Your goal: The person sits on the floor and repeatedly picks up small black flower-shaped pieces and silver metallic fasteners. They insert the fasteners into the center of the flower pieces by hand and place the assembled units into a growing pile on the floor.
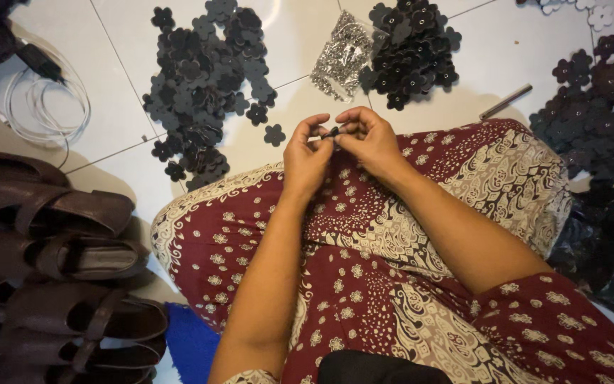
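Small dark piece (331, 132), black, pinched between fingertips just above centre of frame, over patterned red fabric near the knee. Mostly hidden by fingers; shape hard to tell, only a short dark sliver showing, with a pale thin bit on its left side. Held off the floor, roughly level. Gripped from the left by left hand (305, 160), fingers curled, thumb and forefinger closed on it; from the right by right hand (369, 139), fingertips also closed on it, both hands touching.
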